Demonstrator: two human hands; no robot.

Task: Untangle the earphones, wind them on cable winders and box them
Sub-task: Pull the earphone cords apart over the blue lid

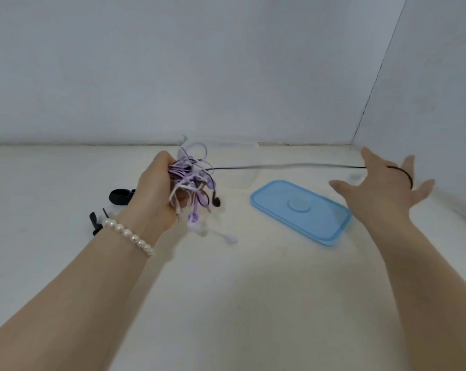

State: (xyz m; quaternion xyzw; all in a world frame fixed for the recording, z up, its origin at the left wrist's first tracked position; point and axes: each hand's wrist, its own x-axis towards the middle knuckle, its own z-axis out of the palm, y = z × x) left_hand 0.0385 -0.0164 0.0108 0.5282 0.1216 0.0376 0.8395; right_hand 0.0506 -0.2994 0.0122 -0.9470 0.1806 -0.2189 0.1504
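One black cord (280, 166) runs taut from the tangle (193, 180) your left hand (156, 188) clutches; your right hand (384, 188), fingers spread, has it looped. Draw steadily, don't yank.

Bare forearms, no sleeves; pearl bracelet (128, 234) on left wrist.

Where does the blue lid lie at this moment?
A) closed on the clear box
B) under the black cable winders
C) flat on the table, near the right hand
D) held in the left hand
C: the blue lid lies flat on the table, just left of the right hand, apart from the clear box.
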